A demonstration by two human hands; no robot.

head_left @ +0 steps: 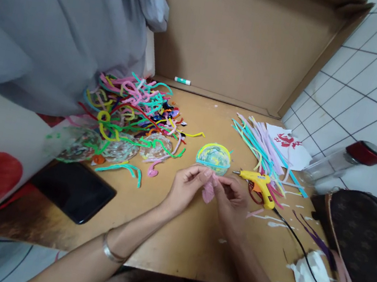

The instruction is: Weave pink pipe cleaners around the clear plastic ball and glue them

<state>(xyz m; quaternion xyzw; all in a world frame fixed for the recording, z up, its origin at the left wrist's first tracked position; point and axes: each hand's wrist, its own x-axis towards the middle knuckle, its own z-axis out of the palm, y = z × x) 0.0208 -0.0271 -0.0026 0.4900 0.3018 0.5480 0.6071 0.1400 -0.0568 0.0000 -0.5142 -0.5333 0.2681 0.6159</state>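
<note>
Above the front half of the table, my left hand (186,184) and my right hand (231,198) meet, fingertips pinched together on a small pink piece (208,192). It looks like bent pipe cleaner, though its exact shape is partly hidden by my fingers. Just beyond my fingertips lies a round disc (214,157) with a yellow and light-blue pipe-cleaner edge. To the right of my right hand, a yellow hot glue gun (258,186) rests on its side, nozzle toward the disc.
A tangled heap of pipe cleaners (137,103) fills the back left, with coiled discs (119,148) before it. A black phone (73,191) lies front left. Straight pipe cleaners (264,147), a clear bottle (333,166) and a brown bag (361,239) stand right. Cardboard (243,39) walls the back.
</note>
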